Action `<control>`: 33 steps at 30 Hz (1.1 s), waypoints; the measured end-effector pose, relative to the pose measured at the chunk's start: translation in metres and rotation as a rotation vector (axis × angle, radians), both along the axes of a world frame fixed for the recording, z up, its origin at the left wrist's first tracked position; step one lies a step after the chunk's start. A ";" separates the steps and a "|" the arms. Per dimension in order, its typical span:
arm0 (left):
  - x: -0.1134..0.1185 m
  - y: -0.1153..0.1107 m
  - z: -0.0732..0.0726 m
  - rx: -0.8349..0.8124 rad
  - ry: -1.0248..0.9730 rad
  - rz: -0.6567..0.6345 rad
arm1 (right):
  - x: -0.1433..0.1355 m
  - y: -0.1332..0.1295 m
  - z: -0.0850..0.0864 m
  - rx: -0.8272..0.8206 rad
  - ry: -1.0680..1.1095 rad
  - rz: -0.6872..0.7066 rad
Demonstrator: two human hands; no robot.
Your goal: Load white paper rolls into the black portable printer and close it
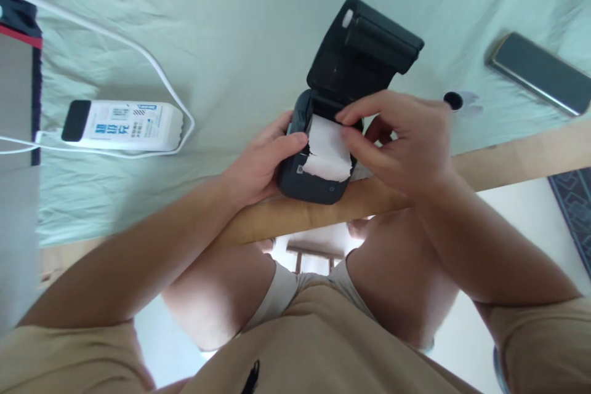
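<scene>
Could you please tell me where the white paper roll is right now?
In the head view, just right of centre, the white paper roll sits in the open black plastic device, between the left hand and the right hand.

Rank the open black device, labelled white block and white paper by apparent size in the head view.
Largest to smallest:
open black device
labelled white block
white paper

The device (314,191) is black, its paper (329,143) white; the cloth (240,24) is pale mint, the wooden edge (295,214) honey-brown, the power bank (127,125) white with blue lettering and a black end, the mat (575,203) dark blue with pale geometric lines
</scene>
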State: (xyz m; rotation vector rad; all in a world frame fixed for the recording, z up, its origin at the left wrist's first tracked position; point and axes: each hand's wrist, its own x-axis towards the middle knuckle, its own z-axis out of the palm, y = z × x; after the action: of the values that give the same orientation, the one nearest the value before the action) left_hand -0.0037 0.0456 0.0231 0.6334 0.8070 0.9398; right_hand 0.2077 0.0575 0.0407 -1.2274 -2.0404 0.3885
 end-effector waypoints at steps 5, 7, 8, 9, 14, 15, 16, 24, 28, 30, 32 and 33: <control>0.000 0.000 -0.001 0.003 0.023 -0.012 | 0.000 -0.003 0.008 -0.063 -0.189 0.067; 0.000 0.001 -0.002 0.003 0.021 -0.017 | 0.001 -0.003 0.010 -0.088 -0.264 0.055; 0.000 0.002 -0.003 0.005 0.017 -0.020 | 0.001 -0.003 0.010 -0.102 -0.286 0.052; -0.001 0.003 -0.003 0.005 0.014 -0.021 | 0.001 -0.003 0.011 -0.113 -0.293 0.051; -0.003 0.006 -0.006 0.006 -0.010 -0.002 | -0.007 -0.002 0.008 -0.135 -0.195 0.024; -0.003 0.006 -0.006 0.007 -0.014 -0.003 | -0.009 -0.002 0.008 -0.132 -0.164 0.028; -0.004 0.006 -0.006 0.009 -0.018 -0.008 | -0.009 -0.003 0.008 -0.126 -0.130 0.039; -0.001 0.005 -0.002 0.002 -0.047 0.007 | 0.002 -0.007 0.004 -0.157 0.394 0.031; -0.002 0.006 -0.004 -0.014 -0.065 0.003 | 0.008 0.003 -0.005 -0.343 0.749 0.075; -0.002 0.007 -0.005 -0.016 -0.074 -0.002 | 0.010 0.006 -0.010 -0.417 0.772 0.088; -0.002 0.007 -0.006 -0.008 -0.075 -0.006 | 0.014 0.008 -0.015 -0.410 0.717 0.070; -0.002 0.007 -0.006 0.000 -0.072 -0.009 | 0.016 0.008 -0.017 -0.377 0.665 0.056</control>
State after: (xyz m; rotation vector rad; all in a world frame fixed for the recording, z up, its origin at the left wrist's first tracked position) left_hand -0.0061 0.0523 0.0169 0.5997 0.7399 0.9496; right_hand 0.2233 0.0652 0.0236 -1.0566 -1.4599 1.0874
